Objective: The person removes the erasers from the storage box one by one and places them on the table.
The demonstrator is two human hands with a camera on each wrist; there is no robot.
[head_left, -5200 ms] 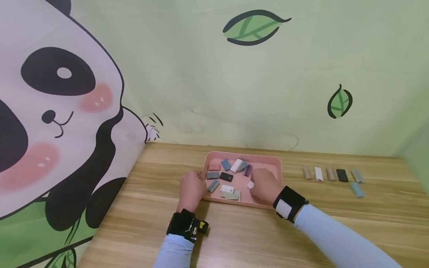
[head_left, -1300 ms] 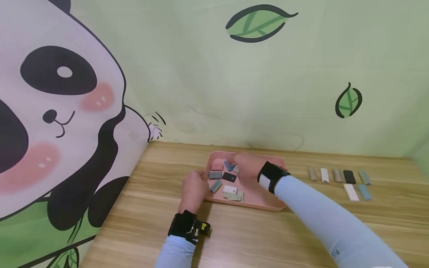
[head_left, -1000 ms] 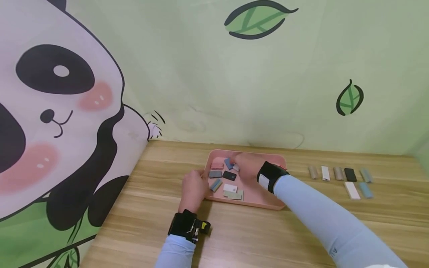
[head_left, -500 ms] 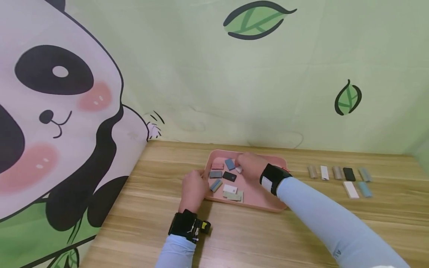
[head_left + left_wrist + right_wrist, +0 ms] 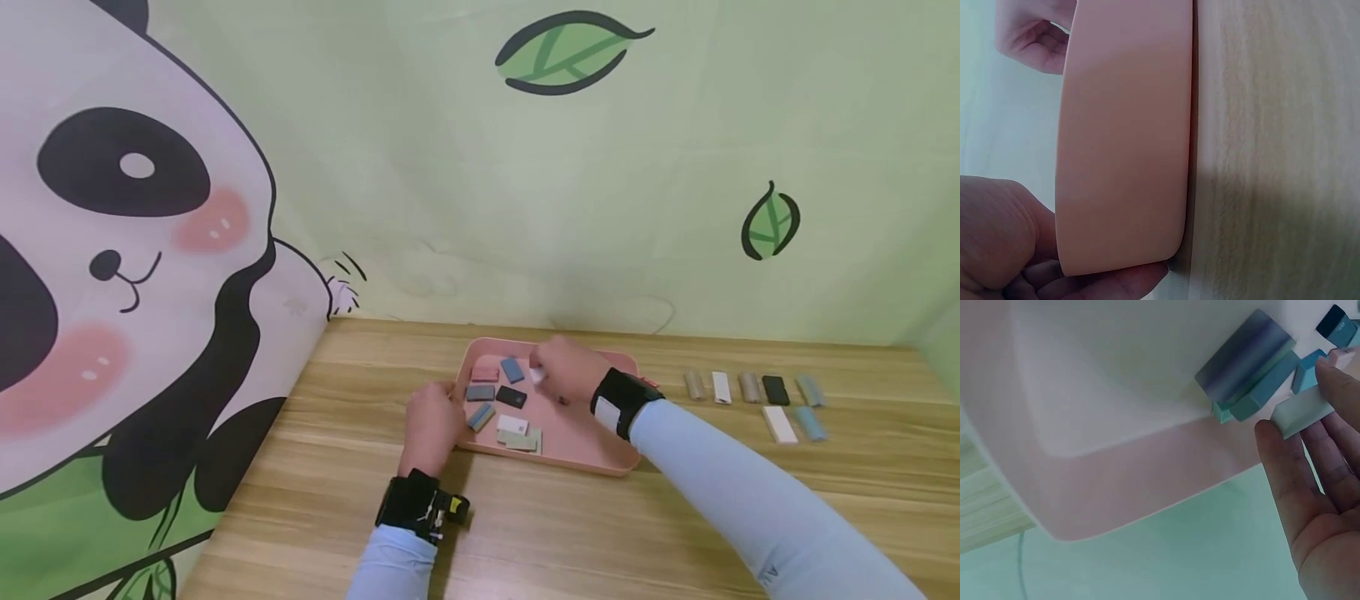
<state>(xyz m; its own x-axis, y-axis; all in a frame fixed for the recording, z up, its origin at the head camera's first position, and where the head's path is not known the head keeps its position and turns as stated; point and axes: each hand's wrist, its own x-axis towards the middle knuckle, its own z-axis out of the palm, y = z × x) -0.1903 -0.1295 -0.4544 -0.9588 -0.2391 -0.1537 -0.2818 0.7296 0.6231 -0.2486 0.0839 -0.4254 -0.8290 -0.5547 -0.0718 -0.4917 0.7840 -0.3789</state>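
Note:
My left hand [image 5: 433, 427] holds the left end of a pink tray [image 5: 585, 462]; in the left wrist view its fingers curl against the tray's outer wall [image 5: 1122, 137]. Over the tray's back part, my right hand [image 5: 573, 371] pinches a small white block [image 5: 1300, 412] between thumb and fingers. Just beside that block in the right wrist view lie a purple-blue rounded block [image 5: 1244, 356] and a teal block [image 5: 1266, 387]. Left of the right hand in the tray are a blue block [image 5: 512, 369], a pink block [image 5: 484, 375], a grey block [image 5: 480, 392] and a black block [image 5: 512, 397].
A blue-and-yellow block [image 5: 482, 417], a white block [image 5: 512, 425] and pale green pieces [image 5: 517, 442] lie at the tray's front left. On the wooden table [image 5: 337, 550] to the right, several blocks form two rows, including another black one [image 5: 776, 390] and a long white one [image 5: 780, 424].
Since the earliest frame, a white block has joined the lower row on the right. The right hand shifted left to the tray's back, then slightly right with its white block. The left hand stays put.

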